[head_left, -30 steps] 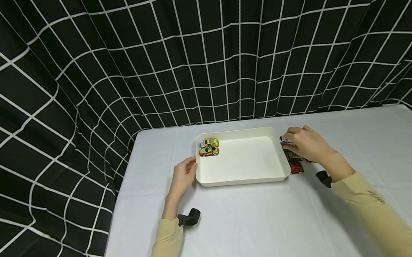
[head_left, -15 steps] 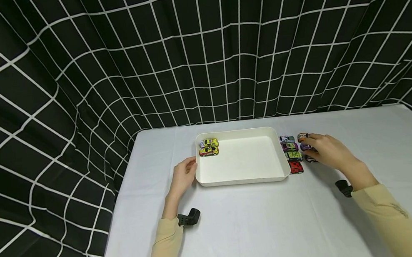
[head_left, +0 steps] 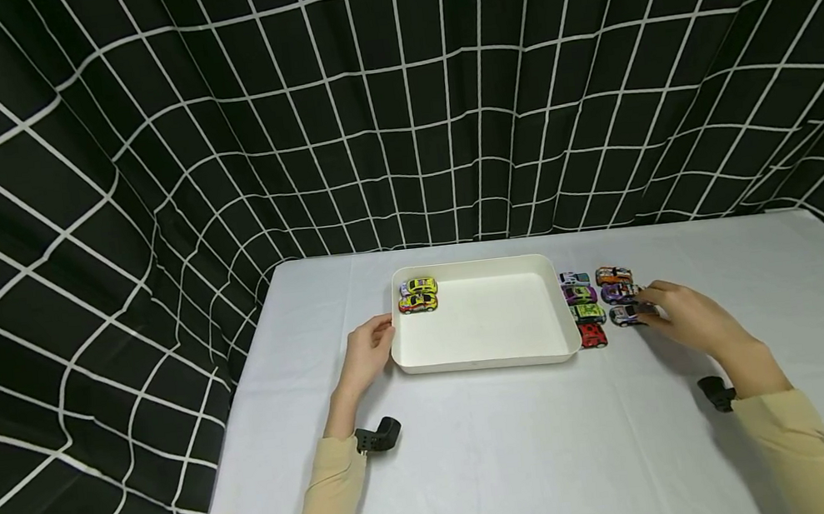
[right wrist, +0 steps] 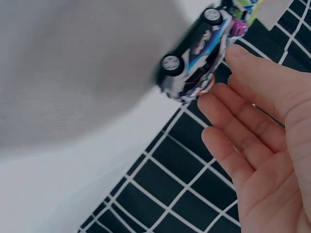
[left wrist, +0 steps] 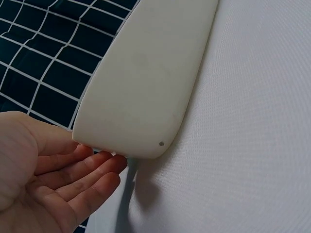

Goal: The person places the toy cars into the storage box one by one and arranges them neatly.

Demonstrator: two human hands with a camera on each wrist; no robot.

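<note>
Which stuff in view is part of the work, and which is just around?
Part of the work, by what's in reach:
- left hand, at the white tray
- right hand, at the white-and-black car
- two yellow cars in the tray
- purple car, orange car
- four cars along the tray's right side

Just around:
- white tablecloth
- grid curtain
- wrist devices

We take this for a lab or studio corner set up for recording: a black curtain (head_left: 434, 104) with white grid lines fills the top, left and upper right of the frame, the surface (head_left: 507, 448) at lower centre is plain white, and we see two black wrist cameras (head_left: 381, 434).
</note>
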